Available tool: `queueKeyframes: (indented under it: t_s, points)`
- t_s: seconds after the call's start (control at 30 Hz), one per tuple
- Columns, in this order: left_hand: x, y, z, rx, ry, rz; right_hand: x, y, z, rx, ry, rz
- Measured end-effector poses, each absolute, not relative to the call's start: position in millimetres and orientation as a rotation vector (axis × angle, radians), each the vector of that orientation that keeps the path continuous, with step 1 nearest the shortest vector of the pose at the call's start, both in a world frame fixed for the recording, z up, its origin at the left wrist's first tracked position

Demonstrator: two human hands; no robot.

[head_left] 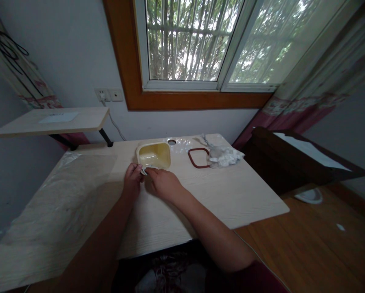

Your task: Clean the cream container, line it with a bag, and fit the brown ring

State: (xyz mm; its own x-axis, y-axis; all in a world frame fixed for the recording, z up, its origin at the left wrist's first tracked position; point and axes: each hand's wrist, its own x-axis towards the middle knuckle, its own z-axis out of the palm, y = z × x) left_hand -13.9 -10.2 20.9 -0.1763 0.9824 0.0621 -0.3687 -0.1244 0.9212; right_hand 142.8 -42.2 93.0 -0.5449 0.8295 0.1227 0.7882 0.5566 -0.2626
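Note:
In the head view, my left hand and my right hand meet just in front of a pale yellow tub. The fingers of both are closed on a small whitish piece pinched between them. Its kind is too small and too covered to make out. The tub stands upright on the table with its open top facing up, and its near edge is partly hidden by my hands. To the right lies a reddish-brown rounded frame, beside a clear plastic bag with white contents.
The light wood table has a round hole at its back edge. Clear plastic film covers its left side. A raised shelf stands at the back left. Right of the table is a dark piece of furniture with a white sheet.

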Motion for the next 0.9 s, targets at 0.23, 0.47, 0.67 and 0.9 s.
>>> queueKeyframes:
  t_s: [0.23, 0.47, 0.67, 0.9]
  points:
    - [-13, -13, 25, 0.857, 0.988, 1.545, 143, -37, 97, -1.233, -2.594, 0.161]
    - [-12, -12, 26, 0.845, 0.958, 1.572, 142, -33, 100, -1.239, -2.593, 0.146]
    - [-14, -10, 21, 0.858, 0.959, 1.570, 141, -26, 98, -1.204, -2.625, 0.118]
    - [-15, -9, 18, 0.847, 0.944, 1.558, 139, -17, 95, -1.171, -2.676, 0.108]
